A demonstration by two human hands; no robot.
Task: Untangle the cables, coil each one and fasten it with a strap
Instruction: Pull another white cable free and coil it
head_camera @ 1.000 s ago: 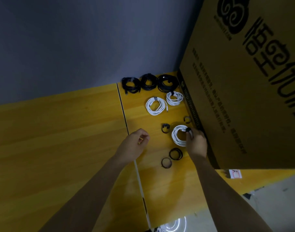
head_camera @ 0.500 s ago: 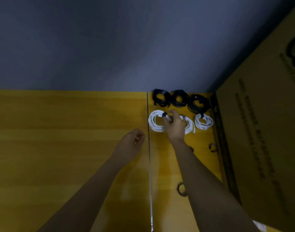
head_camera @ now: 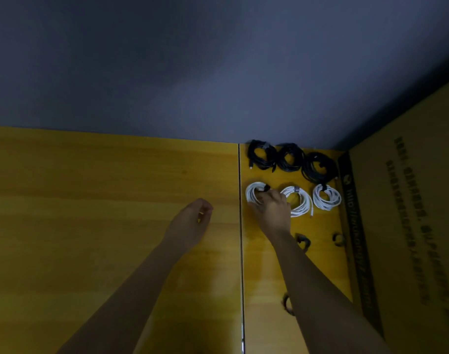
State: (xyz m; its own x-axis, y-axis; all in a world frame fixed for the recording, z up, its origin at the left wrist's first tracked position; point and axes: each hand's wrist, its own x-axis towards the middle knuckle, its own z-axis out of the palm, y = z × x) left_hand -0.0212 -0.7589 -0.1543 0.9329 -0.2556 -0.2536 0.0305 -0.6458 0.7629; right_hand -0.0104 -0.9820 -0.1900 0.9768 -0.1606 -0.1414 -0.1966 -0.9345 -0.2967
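Dim light. I see the right hand point(head_camera: 272, 206) grasping the leftmost white coil point(head_camera: 254, 194) on the yellow tabletop point(head_camera: 116, 187), covering its lower right part. Two more white coils point(head_camera: 326, 198) lie beside it, black coils point(head_camera: 289, 157) behind. The left hand point(head_camera: 192, 221) hovers loosely curled, holding nothing. Loose straps point(head_camera: 303, 241) are partly hidden by the forearm; the carton point(head_camera: 409, 213) print is unreadable.
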